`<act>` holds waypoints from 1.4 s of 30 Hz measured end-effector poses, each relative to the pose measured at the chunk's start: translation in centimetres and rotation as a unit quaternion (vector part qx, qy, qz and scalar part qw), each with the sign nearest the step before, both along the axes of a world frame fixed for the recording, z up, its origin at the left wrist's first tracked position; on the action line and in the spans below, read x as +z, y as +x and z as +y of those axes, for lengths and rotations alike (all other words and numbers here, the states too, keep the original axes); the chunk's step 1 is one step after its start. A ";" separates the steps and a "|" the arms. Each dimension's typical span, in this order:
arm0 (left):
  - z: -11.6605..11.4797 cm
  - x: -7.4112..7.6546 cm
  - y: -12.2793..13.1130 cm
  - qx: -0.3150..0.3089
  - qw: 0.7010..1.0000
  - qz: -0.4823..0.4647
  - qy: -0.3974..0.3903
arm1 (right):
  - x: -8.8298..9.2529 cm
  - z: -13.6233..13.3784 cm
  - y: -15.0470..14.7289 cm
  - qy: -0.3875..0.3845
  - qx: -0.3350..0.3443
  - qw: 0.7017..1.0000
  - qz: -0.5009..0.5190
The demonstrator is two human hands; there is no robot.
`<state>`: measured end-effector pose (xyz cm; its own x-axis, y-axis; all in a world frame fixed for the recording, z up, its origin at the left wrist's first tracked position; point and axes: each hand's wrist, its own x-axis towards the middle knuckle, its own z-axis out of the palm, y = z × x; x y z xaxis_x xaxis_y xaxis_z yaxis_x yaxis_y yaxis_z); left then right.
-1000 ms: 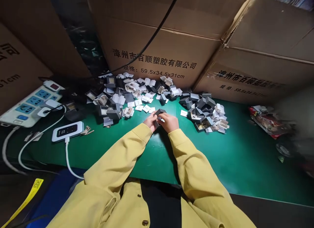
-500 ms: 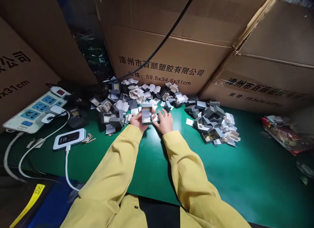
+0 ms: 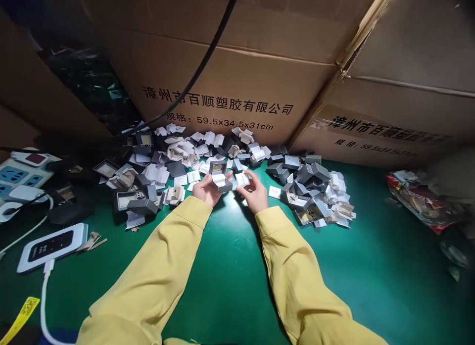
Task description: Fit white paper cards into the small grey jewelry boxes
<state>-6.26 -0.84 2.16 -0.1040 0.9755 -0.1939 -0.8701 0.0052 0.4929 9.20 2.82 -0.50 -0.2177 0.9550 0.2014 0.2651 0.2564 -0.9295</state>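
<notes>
A small dark grey hinged box (image 3: 221, 182) with a pale lining is held by my left hand (image 3: 206, 190), its lid raised and its inside facing me. Close beside it, my right hand (image 3: 257, 194) pinches a small white card (image 3: 242, 180) between thumb and fingers. The card and the box are apart, both a little above the green tabletop (image 3: 230, 256). Behind my hands spreads a heap of similar grey boxes and folded white paper pieces (image 3: 181, 152).
Another pile of grey boxes (image 3: 313, 174) lies to the right, with a loose white card (image 3: 274, 192) beside it. Large cardboard cartons (image 3: 222, 68) wall the back. At left are a power strip (image 3: 22, 174) and a white cabled device (image 3: 52, 248); a red plastic bag (image 3: 419, 201) lies far right.
The view has shifted, so the left-side things sit further left. The box in my left hand has turned and tilted, and the white card in my right hand shows more fully.
</notes>
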 end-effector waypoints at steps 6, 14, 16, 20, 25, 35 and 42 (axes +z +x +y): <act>1.7 -0.7 0.3 -0.060 0.997 0.040 -0.029 | 0.1 2.2 0.3 -0.042 -0.052 0.993 0.100; 4.4 -1.4 -0.8 -0.170 0.977 0.123 -0.042 | 0.6 3.4 -0.7 0.114 -0.106 0.988 0.006; 4.5 -1.3 -1.0 -0.180 0.973 0.142 -0.036 | 0.8 3.9 -1.2 0.165 -0.095 0.982 0.002; 5.1 -1.1 -1.1 -0.176 0.972 0.156 -0.022 | 1.0 4.8 -1.6 0.237 -0.072 0.969 0.013; 6.2 -0.9 -1.4 -0.178 0.970 0.160 -0.039 | 0.5 5.9 -1.6 0.272 -0.076 0.959 0.001; 6.5 -1.3 -1.6 -0.210 0.962 0.170 -0.037 | 0.2 6.7 -1.8 0.314 -0.068 0.947 0.007; 6.4 -1.3 -1.7 -0.215 0.964 0.155 -0.028 | 0.2 6.6 -1.9 0.309 -0.057 0.949 -0.005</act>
